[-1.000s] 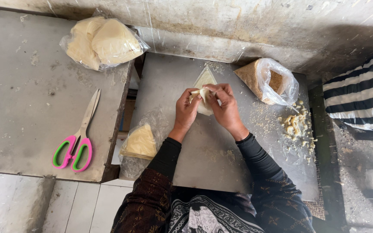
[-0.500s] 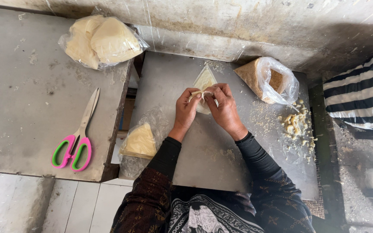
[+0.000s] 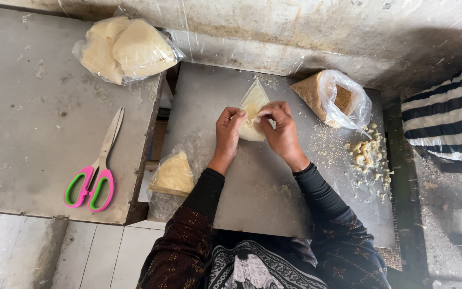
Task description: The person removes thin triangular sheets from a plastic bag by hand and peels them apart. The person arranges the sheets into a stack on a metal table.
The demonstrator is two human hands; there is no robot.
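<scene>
A thin pale pastry sheet [image 3: 254,97], triangular with its tip pointing away from me, lies on the grey metal table [image 3: 252,182]. My left hand [image 3: 228,134] and my right hand [image 3: 280,130] both pinch its near part, fingers curled over a fold in the middle. What lies under the fold is hidden by my fingers.
An open plastic bag of brown crumbs [image 3: 331,97] and a heap of pale filling bits [image 3: 367,155] lie to the right. A bag of pastry triangles [image 3: 173,174] sits at the table's left edge. On the left counter are pink-green scissors [image 3: 95,170] and a bagged stack of wrappers [image 3: 125,49].
My hands have stayed on the sheet, and the fingers have worked the fold; both hands sit slightly lower on the pastry than a second ago.
</scene>
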